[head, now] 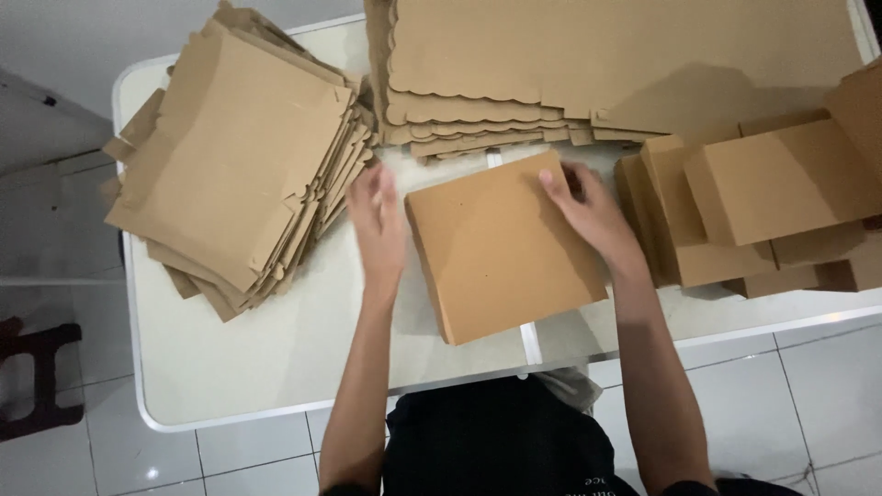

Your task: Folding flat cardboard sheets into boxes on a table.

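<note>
Since the folded cardboard box [503,246] lying mid-table [230,367] looks light, stiff but crushable, we judge its side edges best; our left hand [378,225] is open beside it, our right hand [588,213] flat on top, neither grip closed.

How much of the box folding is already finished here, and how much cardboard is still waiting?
Done: several folded boxes are piled at the right. In hand: one closed box lies on the table, the left hand beside its left edge and the right hand on its far right corner. Left: two stacks of flat blanks, one at the left and one at the back.
</note>
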